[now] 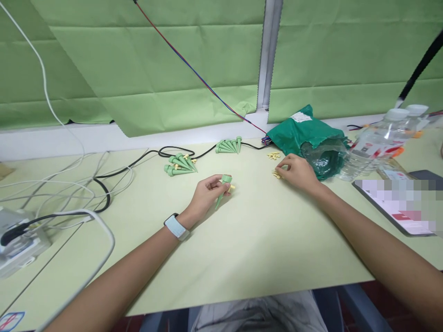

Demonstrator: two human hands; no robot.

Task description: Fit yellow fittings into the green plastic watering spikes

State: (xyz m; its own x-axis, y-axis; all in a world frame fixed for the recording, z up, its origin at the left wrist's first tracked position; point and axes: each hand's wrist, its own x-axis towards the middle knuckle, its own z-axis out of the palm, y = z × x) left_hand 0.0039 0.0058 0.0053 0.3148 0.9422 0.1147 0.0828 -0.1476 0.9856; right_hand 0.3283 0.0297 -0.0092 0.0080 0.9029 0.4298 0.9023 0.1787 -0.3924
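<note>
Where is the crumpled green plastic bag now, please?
In the head view, the crumpled green plastic bag lies at the pale green table's far edge, beyond the right hand, left of clear plastic water bottles.

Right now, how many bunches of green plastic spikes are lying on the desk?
2: one bunch of spikes beyond the left hand, by the black cable; the other bunch farther back, nearer the wall. More could be hidden.

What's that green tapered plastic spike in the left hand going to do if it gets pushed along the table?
The green tapered plastic spike looks stiff and light, staying straight in the loose grip of the left hand. Its round, tapered body would probably roll in a curve rather than slide.
</note>
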